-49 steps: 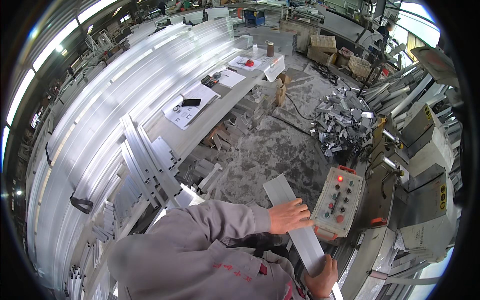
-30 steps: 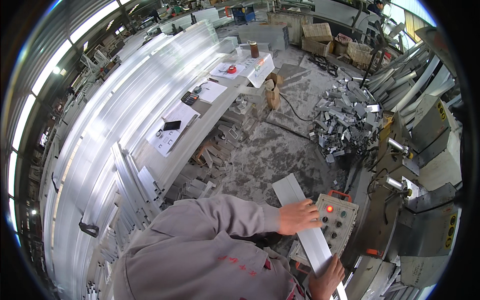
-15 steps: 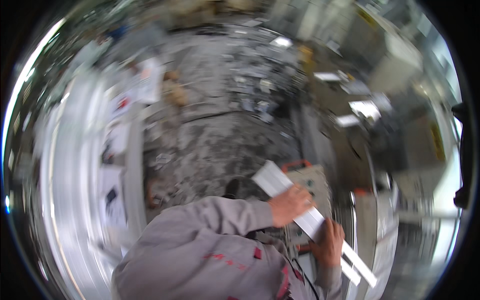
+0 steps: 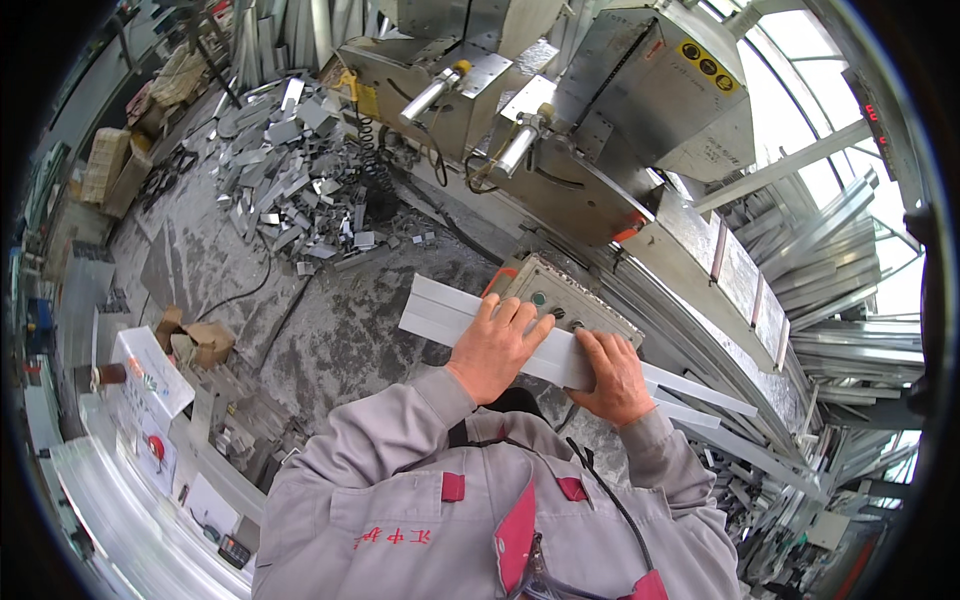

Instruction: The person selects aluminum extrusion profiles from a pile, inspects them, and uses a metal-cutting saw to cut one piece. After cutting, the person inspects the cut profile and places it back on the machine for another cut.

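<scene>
My left hand [image 4: 500,345] is closed over a long white metal profile [image 4: 437,308], fingers across its top face. Farther along to the right, my right hand [image 4: 612,378] grips the same piece. The profile slants from upper left to lower right in front of my chest. Past my right hand it shows as two narrow strips with a gap between them. Just beyond my hands stands a control box [image 4: 530,280] with a green button and dark knobs; the profile overlaps its near side. I cannot tell whether they touch.
A metal sawing machine [image 4: 650,100] with clamp cylinders stands ahead to the right. A heap of metal offcuts [image 4: 290,165] covers the floor at upper left. Long profiles [image 4: 850,260] are stacked at right. A bench at lower left carries papers and a calculator [image 4: 234,550]. Cables [image 4: 240,295] cross the floor.
My view has turned right and steadied from a blur, bringing the machine from the right edge towards the middle. Both hands still hold the profile, which lies less steeply in view.
</scene>
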A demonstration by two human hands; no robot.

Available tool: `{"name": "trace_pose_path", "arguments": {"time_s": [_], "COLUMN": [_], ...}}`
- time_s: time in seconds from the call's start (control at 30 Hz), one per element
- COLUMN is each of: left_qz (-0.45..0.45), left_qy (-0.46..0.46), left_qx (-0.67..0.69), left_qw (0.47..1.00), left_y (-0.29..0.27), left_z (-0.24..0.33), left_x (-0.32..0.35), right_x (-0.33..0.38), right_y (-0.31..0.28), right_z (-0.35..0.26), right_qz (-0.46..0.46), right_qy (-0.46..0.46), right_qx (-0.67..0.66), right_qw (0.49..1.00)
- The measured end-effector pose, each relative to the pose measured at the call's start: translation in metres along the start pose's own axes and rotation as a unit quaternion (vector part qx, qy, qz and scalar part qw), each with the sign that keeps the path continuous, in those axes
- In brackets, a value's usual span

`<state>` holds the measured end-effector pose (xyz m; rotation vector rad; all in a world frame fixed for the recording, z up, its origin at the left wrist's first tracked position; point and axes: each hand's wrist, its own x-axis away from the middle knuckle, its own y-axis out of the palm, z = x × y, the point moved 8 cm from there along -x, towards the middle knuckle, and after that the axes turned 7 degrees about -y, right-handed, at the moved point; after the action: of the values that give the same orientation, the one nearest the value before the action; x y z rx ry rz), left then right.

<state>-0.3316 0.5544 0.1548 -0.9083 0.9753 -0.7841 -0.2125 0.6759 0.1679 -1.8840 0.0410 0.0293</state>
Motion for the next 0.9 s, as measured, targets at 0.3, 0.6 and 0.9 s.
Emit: {"name": "trace_pose_path", "arguments": {"time_s": [0.3,0.6,0.9], "left_qz": [0.016,0.074,0.056], "left_qy": [0.033,-0.004,0.045], "left_qx": [-0.004,0.004,0.082], "left_qw": [0.999,0.997,0.994], "left_y": [0.005,0.014,0.062], "left_z": [-0.067,-0.166,-0.276], "left_x": [-0.1,-0.187,-0.271], "right_x": [-0.092,-0.248,-0.434], "right_y": [-0.028,-0.048,-0.05], "right_z": [0.057,0.184,0.289], "right_qz": [0.057,0.108,0.114], "right_qy": [0.003,0.051,0.072], "right_qx": [0.033,0.053,0.095], "right_qw": [0.998,0.991,0.986]}}
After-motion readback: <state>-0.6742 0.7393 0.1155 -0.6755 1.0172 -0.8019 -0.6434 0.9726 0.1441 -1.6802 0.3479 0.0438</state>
